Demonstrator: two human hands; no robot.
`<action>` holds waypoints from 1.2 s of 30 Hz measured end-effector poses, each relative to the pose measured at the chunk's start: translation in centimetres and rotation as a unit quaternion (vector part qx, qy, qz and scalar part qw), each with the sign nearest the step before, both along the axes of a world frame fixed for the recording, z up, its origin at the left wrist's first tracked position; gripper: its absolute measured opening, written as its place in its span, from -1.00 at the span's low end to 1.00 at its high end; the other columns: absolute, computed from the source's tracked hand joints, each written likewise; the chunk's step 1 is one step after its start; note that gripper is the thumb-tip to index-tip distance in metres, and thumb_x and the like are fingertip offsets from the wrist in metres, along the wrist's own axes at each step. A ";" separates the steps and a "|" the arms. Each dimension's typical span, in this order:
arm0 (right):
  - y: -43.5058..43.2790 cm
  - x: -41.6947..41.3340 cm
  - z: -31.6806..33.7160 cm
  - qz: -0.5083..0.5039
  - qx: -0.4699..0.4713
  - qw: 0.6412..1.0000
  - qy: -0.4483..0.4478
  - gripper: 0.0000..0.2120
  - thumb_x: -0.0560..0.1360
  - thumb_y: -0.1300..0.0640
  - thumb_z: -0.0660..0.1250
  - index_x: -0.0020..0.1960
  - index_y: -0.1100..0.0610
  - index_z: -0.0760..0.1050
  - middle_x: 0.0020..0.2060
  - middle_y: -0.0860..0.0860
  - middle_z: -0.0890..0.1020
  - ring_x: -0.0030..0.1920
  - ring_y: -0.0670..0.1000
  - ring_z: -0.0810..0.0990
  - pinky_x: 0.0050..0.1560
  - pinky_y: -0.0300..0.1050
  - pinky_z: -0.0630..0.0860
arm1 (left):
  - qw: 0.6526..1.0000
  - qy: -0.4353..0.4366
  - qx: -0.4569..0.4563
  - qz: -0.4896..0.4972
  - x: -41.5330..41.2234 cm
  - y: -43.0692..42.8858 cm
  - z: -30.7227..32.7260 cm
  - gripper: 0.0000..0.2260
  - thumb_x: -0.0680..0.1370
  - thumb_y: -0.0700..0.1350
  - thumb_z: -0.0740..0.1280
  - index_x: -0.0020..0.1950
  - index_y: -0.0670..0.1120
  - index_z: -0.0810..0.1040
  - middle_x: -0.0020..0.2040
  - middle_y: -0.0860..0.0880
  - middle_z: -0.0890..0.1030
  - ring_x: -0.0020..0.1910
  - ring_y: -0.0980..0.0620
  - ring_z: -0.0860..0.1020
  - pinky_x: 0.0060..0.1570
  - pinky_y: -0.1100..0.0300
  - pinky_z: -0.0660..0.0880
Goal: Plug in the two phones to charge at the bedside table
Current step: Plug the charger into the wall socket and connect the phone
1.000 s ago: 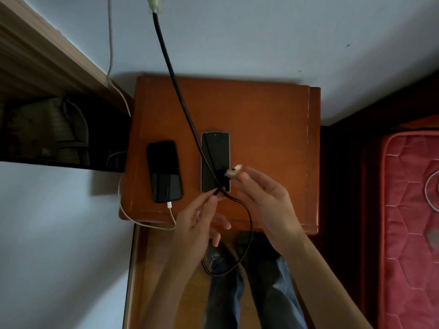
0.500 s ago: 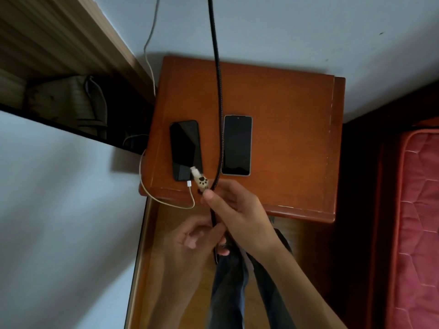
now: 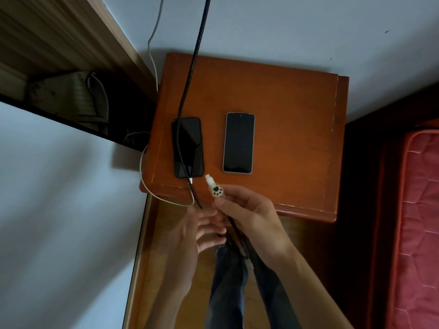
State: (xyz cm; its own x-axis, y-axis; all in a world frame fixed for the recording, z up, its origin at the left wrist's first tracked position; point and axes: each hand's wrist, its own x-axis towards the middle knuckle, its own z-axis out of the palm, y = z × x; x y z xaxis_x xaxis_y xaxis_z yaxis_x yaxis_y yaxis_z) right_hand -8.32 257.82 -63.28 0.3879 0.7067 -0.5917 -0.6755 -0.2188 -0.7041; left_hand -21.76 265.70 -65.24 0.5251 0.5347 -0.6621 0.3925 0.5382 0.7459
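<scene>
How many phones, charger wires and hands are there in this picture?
Phones: 2 (black phone, silver-edged phone)
Charger wires: 2 (white cable, black braided cable)
Hands: 2 (left hand, right hand)
Total: 6

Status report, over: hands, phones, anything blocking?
Right-hand grip pinches paw-print plug, short of silver-edged phone. Left-hand grip by black cable, hold unclear. Black phone plugged on white cable. Black cable draped across it.

A bedroom in a home: an orange-brown wooden bedside table (image 3: 285, 110) stands against a pale wall (image 3: 285, 29), a red quilted mattress (image 3: 422, 210) to its right.
</scene>
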 end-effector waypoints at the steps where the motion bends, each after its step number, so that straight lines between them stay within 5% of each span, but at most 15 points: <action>1: -0.2 0.3 -0.4 -0.019 -0.007 1.000 0.015 -0.82 0.54 0.25 0.40 0.13 0.15 0.64 -0.09 0.10 0.70 -0.11 0.06 0.66 0.00 -0.04 0.62 | 1.000 0.001 0.010 -0.008 0.7 0.5 -0.6 -0.54 0.62 0.12 0.11 0.14 -0.21 0.60 -0.04 -0.18 0.71 -0.04 -0.17 0.70 -0.10 0.04 0.66; 7: -1.5 1.9 -3.7 -0.111 -0.072 0.991 0.024 -0.80 0.52 0.29 0.40 0.10 0.11 0.64 -0.14 0.05 0.72 -0.15 0.02 0.69 -0.12 -0.17 0.61 | 0.988 0.061 0.135 -0.041 6.9 3.0 -4.4 -0.82 0.68 -0.07 0.21 0.11 -0.05 0.60 -0.03 -0.04 0.69 0.01 -0.03 0.68 -0.02 0.08 0.65; 10: -2.0 2.0 -5.7 -0.132 -0.123 0.983 0.020 -0.80 0.52 0.33 0.40 0.10 0.14 0.61 -0.14 0.04 0.73 -0.16 -0.01 0.72 -0.13 -0.20 0.63 | 0.943 0.133 0.278 -0.126 10.0 3.7 -6.3 -0.83 0.66 -0.07 0.26 0.21 -0.03 0.57 0.11 -0.01 0.63 0.14 0.04 0.59 0.14 0.14 0.56; 17: -2.8 1.6 -9.4 -0.185 -0.181 0.963 0.075 -0.84 0.50 0.35 0.43 0.05 0.18 0.60 -0.10 0.06 0.75 -0.09 -0.02 0.75 -0.17 -0.26 0.62 | 0.847 0.252 0.403 -0.239 14.9 3.1 -8.7 -0.27 0.46 0.22 0.46 0.49 -0.09 0.31 0.27 -0.16 0.44 0.22 -0.09 0.46 -0.07 0.19 0.40; 21: -3.2 2.0 -9.6 -0.192 -0.218 0.955 0.050 -0.81 0.47 0.26 0.49 0.05 0.09 0.62 -0.12 -0.02 0.76 -0.12 -0.11 0.73 -0.24 -0.36 0.55 | 0.817 0.314 0.413 -0.251 16.4 2.6 -8.8 -0.06 0.32 0.27 0.55 0.53 -0.12 0.22 0.27 -0.19 0.41 0.22 -0.14 0.44 -0.04 0.09 0.50; 28: -3.3 3.4 -8.6 -0.186 -0.236 0.953 0.024 -0.78 0.45 -0.10 0.48 0.02 -0.03 0.66 -0.10 -0.14 0.75 -0.14 -0.23 0.67 -0.09 -0.25 0.43 | 0.846 0.326 0.375 -0.195 17.8 3.3 -8.3 -0.26 0.38 0.09 0.55 0.44 -0.11 0.32 0.24 -0.20 0.43 -0.01 -0.14 0.57 -0.19 0.07 0.53; 31: -3.3 3.6 -8.5 -0.193 -0.242 0.950 0.033 -0.73 0.54 -0.20 0.33 -0.10 -0.07 0.71 -0.12 -0.12 0.74 -0.19 -0.20 0.63 -0.07 -0.18 0.40 | 0.840 0.344 0.371 -0.197 18.1 3.4 -8.4 -0.25 0.39 0.17 0.52 0.43 -0.14 0.32 0.26 -0.23 0.43 0.10 -0.21 0.53 0.04 -0.10 0.56; 36: -3.9 3.7 -8.9 -0.215 -0.252 0.942 0.052 -0.79 0.59 -0.06 0.32 -0.05 -0.05 0.71 -0.14 -0.09 0.75 -0.12 -0.08 0.62 -0.08 -0.16 0.42 | 0.813 0.393 0.366 -0.226 20.0 1.9 -8.8 -0.07 0.25 0.41 0.50 0.37 -0.16 0.30 0.27 -0.25 0.39 0.17 -0.21 0.45 -0.01 -0.03 0.52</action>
State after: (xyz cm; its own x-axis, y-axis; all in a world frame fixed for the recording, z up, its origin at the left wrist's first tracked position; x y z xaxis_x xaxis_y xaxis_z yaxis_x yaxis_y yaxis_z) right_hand -4.67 253.93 -72.20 0.4962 0.1164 -0.8604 -0.8371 -0.1986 -0.5097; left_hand -1.73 267.63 -74.01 0.3470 0.8065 -0.4787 0.9364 -0.2693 0.2249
